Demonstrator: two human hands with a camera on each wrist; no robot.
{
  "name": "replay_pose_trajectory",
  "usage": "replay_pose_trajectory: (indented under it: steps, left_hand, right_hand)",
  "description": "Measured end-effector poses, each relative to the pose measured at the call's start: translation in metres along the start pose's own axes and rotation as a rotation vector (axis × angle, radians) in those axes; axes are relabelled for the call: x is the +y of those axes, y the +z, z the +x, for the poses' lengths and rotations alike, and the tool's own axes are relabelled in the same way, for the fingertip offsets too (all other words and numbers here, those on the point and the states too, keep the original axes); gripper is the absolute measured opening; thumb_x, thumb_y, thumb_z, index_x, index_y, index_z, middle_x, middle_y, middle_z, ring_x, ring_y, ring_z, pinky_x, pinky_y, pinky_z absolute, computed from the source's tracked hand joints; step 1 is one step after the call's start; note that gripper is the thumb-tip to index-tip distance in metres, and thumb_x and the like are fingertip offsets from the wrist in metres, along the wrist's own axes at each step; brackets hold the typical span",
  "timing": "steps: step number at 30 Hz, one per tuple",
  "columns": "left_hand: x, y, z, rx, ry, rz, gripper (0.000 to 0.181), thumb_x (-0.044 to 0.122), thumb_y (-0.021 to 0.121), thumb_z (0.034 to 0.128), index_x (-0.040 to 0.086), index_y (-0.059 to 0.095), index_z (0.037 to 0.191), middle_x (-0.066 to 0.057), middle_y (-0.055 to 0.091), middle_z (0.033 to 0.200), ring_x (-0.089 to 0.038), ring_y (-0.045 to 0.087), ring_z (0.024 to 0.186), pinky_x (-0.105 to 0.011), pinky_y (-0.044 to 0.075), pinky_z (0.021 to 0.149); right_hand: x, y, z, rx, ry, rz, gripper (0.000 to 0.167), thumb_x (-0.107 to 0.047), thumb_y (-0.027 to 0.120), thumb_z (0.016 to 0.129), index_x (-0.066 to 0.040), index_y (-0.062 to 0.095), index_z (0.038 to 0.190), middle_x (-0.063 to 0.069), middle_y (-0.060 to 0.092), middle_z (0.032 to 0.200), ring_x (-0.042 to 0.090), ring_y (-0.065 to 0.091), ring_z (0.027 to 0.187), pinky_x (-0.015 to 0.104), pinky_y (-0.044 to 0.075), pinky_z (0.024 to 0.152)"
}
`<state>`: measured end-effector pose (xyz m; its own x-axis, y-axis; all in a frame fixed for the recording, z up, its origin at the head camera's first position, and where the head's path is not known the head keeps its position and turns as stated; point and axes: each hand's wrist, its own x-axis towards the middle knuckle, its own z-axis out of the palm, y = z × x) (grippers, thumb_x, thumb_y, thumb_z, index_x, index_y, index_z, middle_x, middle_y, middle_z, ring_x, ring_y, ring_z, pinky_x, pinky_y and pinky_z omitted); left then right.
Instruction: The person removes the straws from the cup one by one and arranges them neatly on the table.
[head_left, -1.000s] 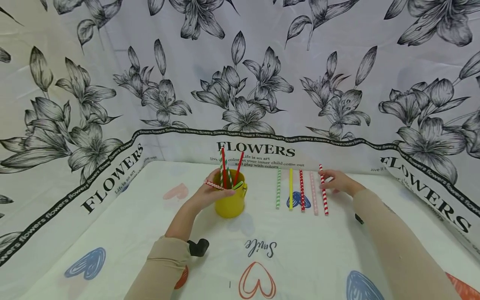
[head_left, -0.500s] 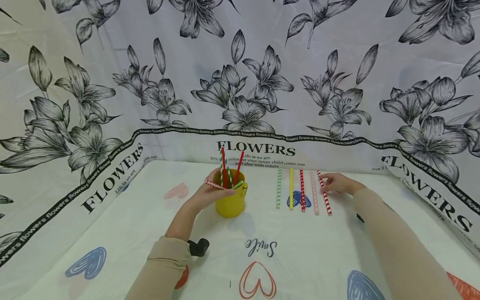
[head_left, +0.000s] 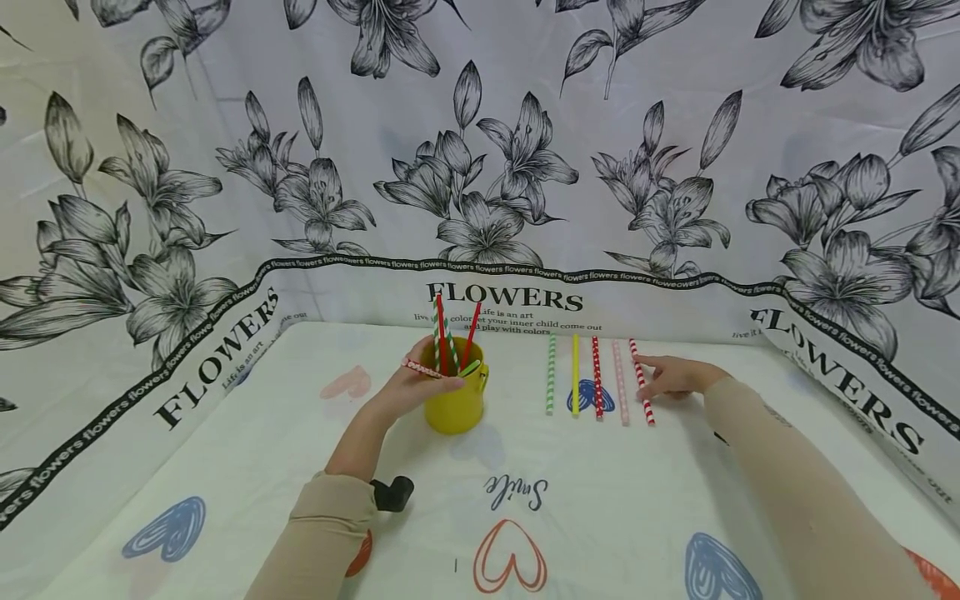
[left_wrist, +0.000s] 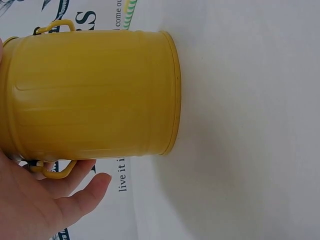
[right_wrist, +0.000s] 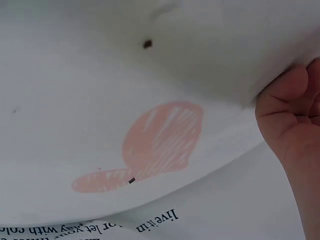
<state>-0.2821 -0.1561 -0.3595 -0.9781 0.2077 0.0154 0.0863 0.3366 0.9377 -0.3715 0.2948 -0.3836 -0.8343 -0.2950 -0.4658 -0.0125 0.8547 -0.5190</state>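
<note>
In the head view, my left hand (head_left: 405, 390) holds the yellow bucket (head_left: 454, 410) by its side and rim, thumb at the front. Red straws (head_left: 472, 333) and green-striped straws (head_left: 451, 343) stand in it. A red-and-white patterned straw (head_left: 422, 367) leans out leftward over the hand, and a bright green straw (head_left: 471, 367) leans right. My right hand (head_left: 678, 375) touches a red-and-white striped straw (head_left: 648, 411) lying on the table, forefinger extended. In the right wrist view only part of that hand shows, without the straw.
Left of that straw lie a pale pink straw (head_left: 620, 383), a red dotted straw (head_left: 597, 379), a yellow straw (head_left: 576, 375) and a green striped straw (head_left: 551, 375), roughly parallel. A flower-printed curtain (head_left: 495, 183) rises behind the table. The white tablecloth (head_left: 420, 575) has printed hearts.
The red-and-white striped straw's far end has come down and level with the row, and the straw now slants slightly. My right fingers have straightened along it. The left hand stays on the bucket.
</note>
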Motion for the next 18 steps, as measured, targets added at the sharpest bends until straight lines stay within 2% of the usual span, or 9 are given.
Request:
replay_pose_trajectory:
  steps: [5,10,18]
  left_hand:
    - [-0.0012,0.0005,0.0012,-0.004,0.005,0.006,0.091,0.027,0.076,0.0851,0.013,0.017,0.153,-0.017,0.028,0.152,-0.037,0.027,0.138,-0.057,0.023,0.112]
    - [-0.0008,0.0013,0.0008,0.004,0.014,-0.007,0.087,0.025,0.076,0.0848,0.015,0.021,0.152,-0.013,0.033,0.15,-0.035,0.029,0.137,-0.057,0.025,0.112]
    - [-0.0006,0.0012,0.0004,-0.002,0.006,-0.003,0.088,0.026,0.076,0.0852,0.015,0.02,0.152,-0.015,0.032,0.15,-0.036,0.027,0.138,-0.058,0.024,0.112]
  right_hand:
    - [0.0024,-0.0009,-0.0016,0.017,0.002,0.033,0.096,-0.032,0.074,0.087,-0.004,0.012,0.154,0.018,0.046,0.105,0.011,0.035,0.054,0.023,0.034,0.053]
    - [0.0032,-0.0024,-0.0023,0.015,-0.017,0.05,0.097,-0.031,0.075,0.086,-0.004,0.012,0.154,0.012,0.046,0.097,0.011,0.034,0.055,0.023,0.032,0.053]
    - [0.0048,0.0002,-0.0033,0.029,-0.025,0.096,0.098,-0.028,0.076,0.086,-0.004,0.011,0.155,0.014,0.046,0.104,0.013,0.034,0.058,0.024,0.033,0.055]
